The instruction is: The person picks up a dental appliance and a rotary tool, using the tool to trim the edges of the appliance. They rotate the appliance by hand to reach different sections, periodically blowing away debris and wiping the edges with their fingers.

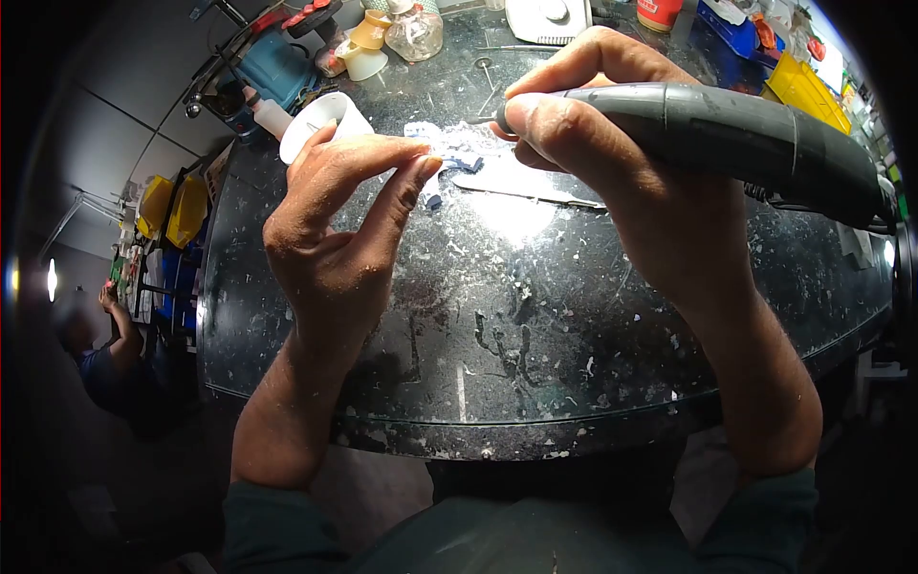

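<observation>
My right hand (622, 163) is wrapped around a thick dark grey rotary tool (727, 129), whose body runs off toward the right edge. A thin bit (478, 120) pokes out of its front end, pointing left. Thumb and forefinger of my left hand (335, 210) are pinched together; whatever is between them is too small to make out. Under the fingertips lies a crumpled blue-and-white scrap (442, 165) on the table. A thin metal spatula-like tool (526, 191) rests just right of it, under bright light. Between the bit and the left fingertips there is a small gap.
Behind my left hand stands a white cup (330, 120), with a dropper bottle (268, 115) beside it. Glass and plastic jars (413, 33) and a white device (549, 19) line the back of the scuffed black table (440, 383). Another person (115, 344) is at far left.
</observation>
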Tool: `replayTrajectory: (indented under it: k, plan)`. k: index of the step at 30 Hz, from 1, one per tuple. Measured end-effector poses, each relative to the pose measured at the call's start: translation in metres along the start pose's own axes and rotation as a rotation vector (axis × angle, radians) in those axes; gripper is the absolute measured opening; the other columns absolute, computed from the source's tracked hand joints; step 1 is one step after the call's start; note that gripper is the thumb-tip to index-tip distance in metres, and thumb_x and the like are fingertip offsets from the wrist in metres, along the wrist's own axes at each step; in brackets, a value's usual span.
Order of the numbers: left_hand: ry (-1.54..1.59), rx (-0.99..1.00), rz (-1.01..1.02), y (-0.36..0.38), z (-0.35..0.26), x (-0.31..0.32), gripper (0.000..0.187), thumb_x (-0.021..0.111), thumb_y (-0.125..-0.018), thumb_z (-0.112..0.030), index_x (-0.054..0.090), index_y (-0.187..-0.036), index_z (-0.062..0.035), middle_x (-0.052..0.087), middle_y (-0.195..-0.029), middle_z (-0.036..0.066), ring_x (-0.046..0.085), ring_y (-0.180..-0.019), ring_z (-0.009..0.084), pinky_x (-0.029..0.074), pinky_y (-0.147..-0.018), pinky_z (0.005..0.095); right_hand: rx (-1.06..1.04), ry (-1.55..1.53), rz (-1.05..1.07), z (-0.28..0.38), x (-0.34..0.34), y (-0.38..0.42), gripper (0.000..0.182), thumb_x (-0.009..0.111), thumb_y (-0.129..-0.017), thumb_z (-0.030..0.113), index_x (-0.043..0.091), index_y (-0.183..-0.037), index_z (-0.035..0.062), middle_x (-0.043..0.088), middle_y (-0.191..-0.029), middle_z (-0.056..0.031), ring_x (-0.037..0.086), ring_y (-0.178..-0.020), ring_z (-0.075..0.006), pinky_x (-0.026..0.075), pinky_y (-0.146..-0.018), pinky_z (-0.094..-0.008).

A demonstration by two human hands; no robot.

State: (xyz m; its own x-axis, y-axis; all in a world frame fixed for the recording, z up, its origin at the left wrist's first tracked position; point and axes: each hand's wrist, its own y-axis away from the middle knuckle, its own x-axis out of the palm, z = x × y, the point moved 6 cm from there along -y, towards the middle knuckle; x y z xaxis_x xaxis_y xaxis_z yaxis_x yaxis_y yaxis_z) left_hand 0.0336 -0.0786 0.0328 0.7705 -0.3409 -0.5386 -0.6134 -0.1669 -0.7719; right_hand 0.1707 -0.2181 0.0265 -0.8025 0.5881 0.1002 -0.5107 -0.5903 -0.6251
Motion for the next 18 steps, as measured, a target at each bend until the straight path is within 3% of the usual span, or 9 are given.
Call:
replayTrajectory:
  k: [4,7,10,13,15,18]
  plan:
    - [-0.005,0.005,0.001,0.000,-0.001,-0.001,0.012,0.077,-0.084,-0.005,0.076,-0.096,-0.0092,0.075,-0.092,0.003,0.070,-0.088,0.0139,0.037,-0.107,0.0471,-0.010,0.030,-0.008,0.000,0.000,0.001,0.026,0.069,-0.092,0.022,0.065,-0.102,-0.0015,0.071,-0.092,-0.0111,0.071,-0.089,-0.0151,0.057,-0.083,-0.0260]
    - [0.011,-0.004,0.039,0.001,-0.002,0.000,0.017,0.076,-0.083,0.003,0.074,-0.100,-0.0012,0.073,-0.097,0.006,0.066,-0.101,0.0165,0.037,-0.112,0.0438,-0.002,0.026,-0.005,0.000,-0.001,0.001,0.026,0.069,-0.092,0.022,0.064,-0.102,-0.0017,0.071,-0.093,-0.0107,0.071,-0.089,-0.0143,0.057,-0.083,-0.0256]
    - [-0.007,0.015,0.048,0.000,-0.003,0.000,0.016,0.076,-0.083,0.002,0.074,-0.099,-0.0012,0.073,-0.096,0.007,0.066,-0.100,0.0163,0.037,-0.112,0.0444,0.018,0.025,0.008,0.012,0.003,-0.004,0.025,0.069,-0.092,0.021,0.065,-0.102,-0.0017,0.071,-0.092,-0.0107,0.071,-0.088,-0.0140,0.057,-0.082,-0.0254]
    - [-0.034,0.024,0.020,-0.001,-0.002,0.000,0.013,0.078,-0.083,-0.005,0.076,-0.095,-0.0090,0.075,-0.091,0.003,0.070,-0.087,0.0137,0.037,-0.107,0.0474,0.193,0.121,0.050,0.021,0.010,-0.005,0.025,0.069,-0.092,0.020,0.065,-0.102,-0.0018,0.071,-0.092,-0.0107,0.070,-0.088,-0.0137,0.056,-0.082,-0.0251]
    - [-0.025,0.043,0.013,-0.001,-0.002,0.000,0.013,0.078,-0.083,-0.005,0.076,-0.095,-0.0091,0.075,-0.091,0.003,0.070,-0.087,0.0139,0.037,-0.107,0.0477,-0.007,0.042,-0.007,0.002,0.003,-0.001,0.024,0.069,-0.092,0.021,0.065,-0.102,-0.0015,0.071,-0.092,-0.0107,0.071,-0.088,-0.0145,0.057,-0.082,-0.0263]
    - [-0.019,0.025,0.020,-0.002,-0.003,-0.001,0.012,0.078,-0.084,-0.005,0.076,-0.095,-0.0089,0.075,-0.091,0.003,0.069,-0.087,0.0136,0.037,-0.108,0.0477,-0.022,0.001,0.003,-0.003,-0.001,-0.001,0.025,0.068,-0.093,0.021,0.064,-0.103,-0.0010,0.070,-0.094,-0.0111,0.073,-0.090,-0.0183,0.059,-0.084,-0.0288]
